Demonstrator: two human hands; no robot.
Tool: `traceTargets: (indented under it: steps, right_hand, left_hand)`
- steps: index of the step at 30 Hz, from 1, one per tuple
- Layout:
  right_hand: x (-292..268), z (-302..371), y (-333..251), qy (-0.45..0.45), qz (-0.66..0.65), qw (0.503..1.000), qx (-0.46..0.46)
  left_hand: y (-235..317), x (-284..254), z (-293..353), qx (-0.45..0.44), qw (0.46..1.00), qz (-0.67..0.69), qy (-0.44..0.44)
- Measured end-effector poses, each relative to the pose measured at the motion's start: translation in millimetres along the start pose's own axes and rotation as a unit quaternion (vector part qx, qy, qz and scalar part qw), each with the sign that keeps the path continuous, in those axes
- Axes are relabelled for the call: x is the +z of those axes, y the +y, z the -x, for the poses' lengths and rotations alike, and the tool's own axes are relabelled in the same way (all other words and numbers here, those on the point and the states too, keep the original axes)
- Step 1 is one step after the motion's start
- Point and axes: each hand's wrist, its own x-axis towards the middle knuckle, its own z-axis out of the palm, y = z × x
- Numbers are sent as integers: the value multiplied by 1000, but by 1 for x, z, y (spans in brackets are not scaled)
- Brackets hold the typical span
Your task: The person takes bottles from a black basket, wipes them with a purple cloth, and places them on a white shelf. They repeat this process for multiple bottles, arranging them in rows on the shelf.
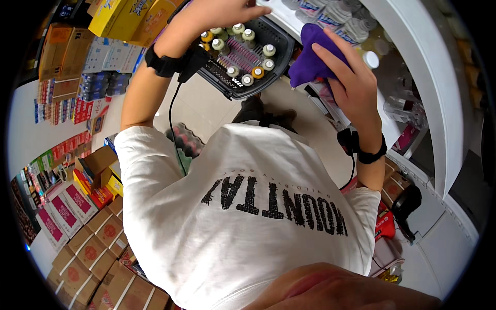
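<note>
My right hand is closed on a bunched purple cloth, with fingers bent over its near side. The cloth is held above the edge of a white shelf. A bottle with a white cap stands right beside that hand. My left hand is at the top edge, above the far left part of a dark plastic basket. One digit points right; its other fingers are mostly cut off by the picture's edge. Several small bottles with white caps, pale green and yellow, stand in the basket.
Several clear bottles line the shelf at the far right, inside a curved white frame. Stacked brown cartons and yellow boxes crowd the left. A black cable hangs from my left wrist. A black chair-like object is at right.
</note>
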Motion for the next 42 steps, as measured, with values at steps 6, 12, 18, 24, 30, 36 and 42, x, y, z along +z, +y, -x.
traceTargets:
  steps: [6,12,18,24,30,36,42]
  right_hand:
    - [47,-9,5,-78,-16,994,80]
    - [73,-2,5,-130,15,973,188]
    - [78,-5,0,-140,38,955,257]
    - [79,-15,4,-144,49,953,262]
    - [85,-7,5,-146,56,943,295]
    - [78,-5,-1,-153,64,939,302]
    - [69,7,-8,-149,65,938,306]
  left_hand:
    - [-192,155,9,-122,985,63,-104]
    - [-304,300,3,-107,950,49,-291]
    - [-261,339,-22,-185,865,228,-408]
    - [-234,417,-26,9,871,176,-458]
    - [-161,412,-45,-39,885,179,-428]
    - [-136,450,-48,2,910,171,-379]
    - [-137,482,-40,19,938,164,-304]
